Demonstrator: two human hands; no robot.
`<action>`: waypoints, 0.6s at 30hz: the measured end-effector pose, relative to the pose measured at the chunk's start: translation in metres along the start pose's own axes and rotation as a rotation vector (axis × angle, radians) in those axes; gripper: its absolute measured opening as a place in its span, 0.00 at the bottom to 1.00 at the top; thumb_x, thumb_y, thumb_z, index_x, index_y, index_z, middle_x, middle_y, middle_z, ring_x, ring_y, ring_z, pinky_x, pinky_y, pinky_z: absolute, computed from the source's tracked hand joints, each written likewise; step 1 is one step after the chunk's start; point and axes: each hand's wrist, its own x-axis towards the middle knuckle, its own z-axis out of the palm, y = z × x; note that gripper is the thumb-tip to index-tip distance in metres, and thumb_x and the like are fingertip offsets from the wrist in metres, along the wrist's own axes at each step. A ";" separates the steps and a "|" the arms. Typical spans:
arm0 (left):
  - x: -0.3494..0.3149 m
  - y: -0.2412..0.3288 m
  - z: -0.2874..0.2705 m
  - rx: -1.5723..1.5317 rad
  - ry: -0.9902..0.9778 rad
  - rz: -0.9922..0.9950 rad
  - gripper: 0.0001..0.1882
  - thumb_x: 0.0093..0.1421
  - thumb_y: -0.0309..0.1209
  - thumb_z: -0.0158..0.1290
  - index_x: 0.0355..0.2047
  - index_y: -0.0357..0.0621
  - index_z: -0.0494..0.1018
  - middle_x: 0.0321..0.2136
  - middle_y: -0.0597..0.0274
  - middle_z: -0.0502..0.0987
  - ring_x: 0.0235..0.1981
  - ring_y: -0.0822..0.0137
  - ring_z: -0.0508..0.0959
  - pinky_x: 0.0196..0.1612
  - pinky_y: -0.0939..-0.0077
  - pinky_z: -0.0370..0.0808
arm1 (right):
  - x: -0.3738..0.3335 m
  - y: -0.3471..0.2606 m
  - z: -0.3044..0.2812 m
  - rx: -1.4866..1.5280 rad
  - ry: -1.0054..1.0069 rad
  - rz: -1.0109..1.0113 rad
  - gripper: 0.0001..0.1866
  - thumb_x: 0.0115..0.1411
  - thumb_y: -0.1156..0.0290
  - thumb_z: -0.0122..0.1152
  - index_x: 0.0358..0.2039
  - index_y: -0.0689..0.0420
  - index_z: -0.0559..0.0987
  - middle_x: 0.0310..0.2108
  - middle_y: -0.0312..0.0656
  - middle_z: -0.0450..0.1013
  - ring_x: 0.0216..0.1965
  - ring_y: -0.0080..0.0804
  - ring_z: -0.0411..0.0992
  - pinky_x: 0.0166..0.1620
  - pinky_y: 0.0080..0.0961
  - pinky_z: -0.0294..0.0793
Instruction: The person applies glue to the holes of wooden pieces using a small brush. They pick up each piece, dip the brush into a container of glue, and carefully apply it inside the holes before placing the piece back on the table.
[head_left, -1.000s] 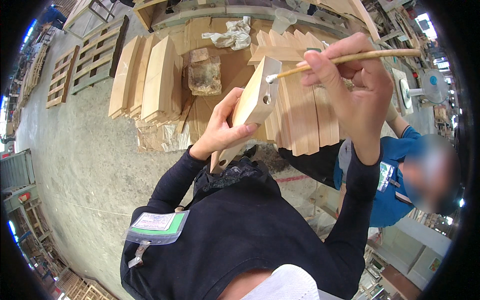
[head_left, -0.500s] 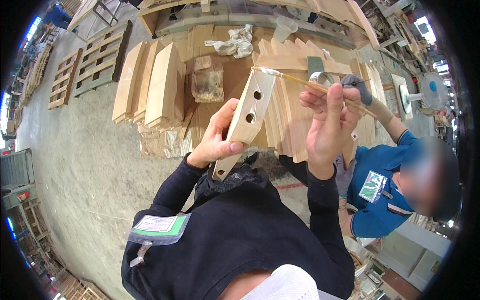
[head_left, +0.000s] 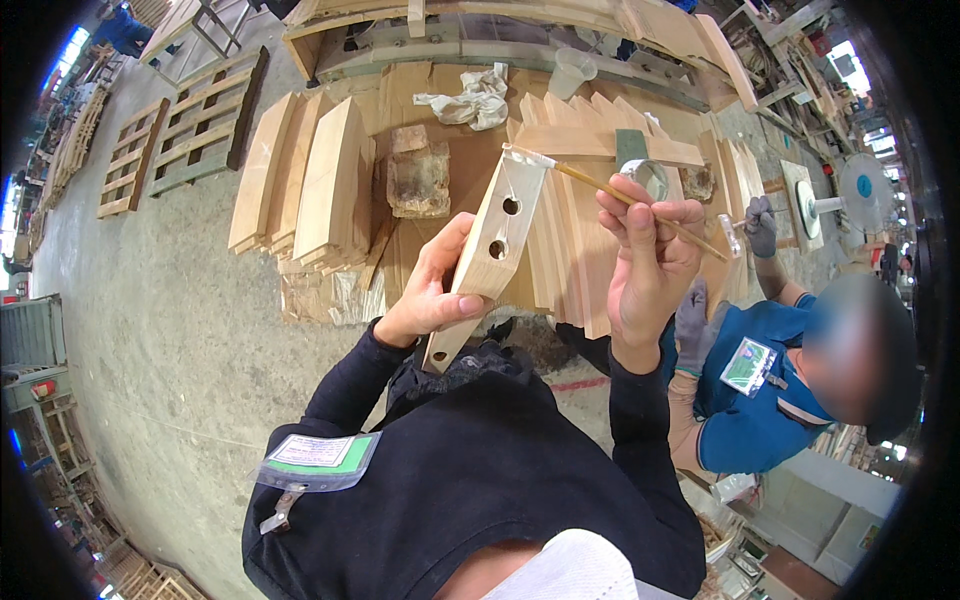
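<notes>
My left hand (head_left: 435,285) is closed around a pale wooden piece (head_left: 485,260), tilted with its far end raised. Two round holes show near that end, and another at the near end. In my right hand (head_left: 650,270), a thin wooden stick (head_left: 600,184) is pinched between thumb and fingers. White paste coats the stick's tip, which touches the far edge of the wooden piece. A whitish smear runs from that edge toward the holes. Just beyond my right fingers stands a small round container (head_left: 645,176), partly hidden.
Stacked wooden pieces (head_left: 330,185) lie left on cardboard, with more (head_left: 570,235) at right. A brown block (head_left: 418,180), crumpled white cloth (head_left: 470,98) and plastic cup (head_left: 572,74) lie beyond. At right, a co-worker's gloved hand (head_left: 762,228) is near a hammer-like tool (head_left: 730,236).
My right hand has moved slightly left and down, and the stick's tip now rests at the wood's far edge. The co-worker's raised gloved hand has moved right and down.
</notes>
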 end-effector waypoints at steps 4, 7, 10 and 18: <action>0.003 -0.002 -0.002 0.004 -0.016 0.028 0.51 0.37 0.53 0.67 0.54 0.33 0.60 0.30 0.62 0.71 0.17 0.77 0.70 0.18 0.86 0.66 | 0.002 -0.001 -0.004 0.002 -0.034 0.014 0.07 0.64 0.78 0.53 0.39 0.55 0.66 0.44 0.57 0.75 0.43 0.42 0.78 0.44 0.27 0.80; 0.003 -0.002 -0.003 0.018 -0.026 0.041 0.50 0.38 0.53 0.66 0.54 0.33 0.60 0.29 0.62 0.71 0.16 0.76 0.70 0.17 0.86 0.66 | 0.000 -0.004 -0.006 -0.036 -0.059 0.026 0.07 0.65 0.78 0.51 0.39 0.52 0.65 0.46 0.55 0.74 0.44 0.40 0.77 0.46 0.26 0.79; 0.004 -0.003 -0.004 0.034 -0.020 0.054 0.50 0.39 0.54 0.65 0.54 0.33 0.60 0.28 0.62 0.71 0.16 0.76 0.70 0.18 0.86 0.66 | -0.006 -0.004 -0.009 -0.038 -0.073 0.038 0.07 0.65 0.78 0.51 0.39 0.52 0.65 0.46 0.54 0.74 0.44 0.39 0.77 0.46 0.26 0.79; 0.005 -0.003 -0.003 0.038 -0.040 0.058 0.49 0.40 0.54 0.65 0.54 0.33 0.60 0.27 0.63 0.70 0.15 0.76 0.69 0.18 0.85 0.65 | -0.007 -0.004 -0.010 0.026 0.054 0.060 0.08 0.63 0.78 0.54 0.38 0.55 0.64 0.42 0.57 0.75 0.41 0.41 0.78 0.43 0.27 0.80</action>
